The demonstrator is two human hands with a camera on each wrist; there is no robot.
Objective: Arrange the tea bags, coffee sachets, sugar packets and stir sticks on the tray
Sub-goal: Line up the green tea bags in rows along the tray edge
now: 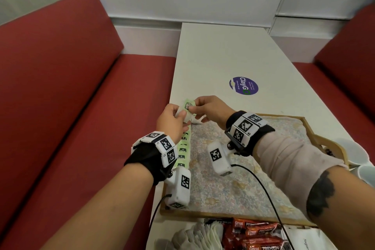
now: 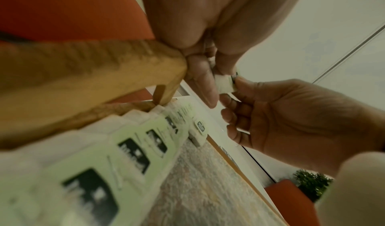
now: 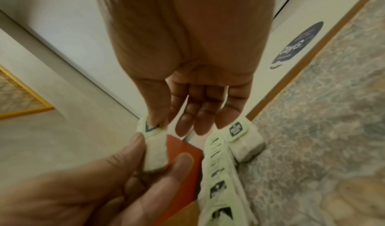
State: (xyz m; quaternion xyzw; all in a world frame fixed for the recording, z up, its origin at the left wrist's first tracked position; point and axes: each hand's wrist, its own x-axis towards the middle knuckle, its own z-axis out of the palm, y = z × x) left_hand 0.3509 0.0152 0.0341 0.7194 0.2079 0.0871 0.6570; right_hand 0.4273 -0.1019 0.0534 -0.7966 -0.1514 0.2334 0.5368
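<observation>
Tea bag [image 1: 188, 109] is pinched between the left hand [image 1: 172, 122] and the right hand [image 1: 211, 109], above the tray [image 1: 316, 138].

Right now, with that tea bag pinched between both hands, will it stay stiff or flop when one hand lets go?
Probably flop: the tea bag looks like a soft pouch hanging below its green tag. Likely very light, since the left hand and right hand need only fingertips. The thin tag could slip from a loose grip.

Both wrists wore black bands carrying white blocks printed with black square markers, a white camera box cabled beneath each. The right forearm had a beige sleeve [image 1: 288, 160] and a dark tattoo [image 1: 320, 193].
</observation>
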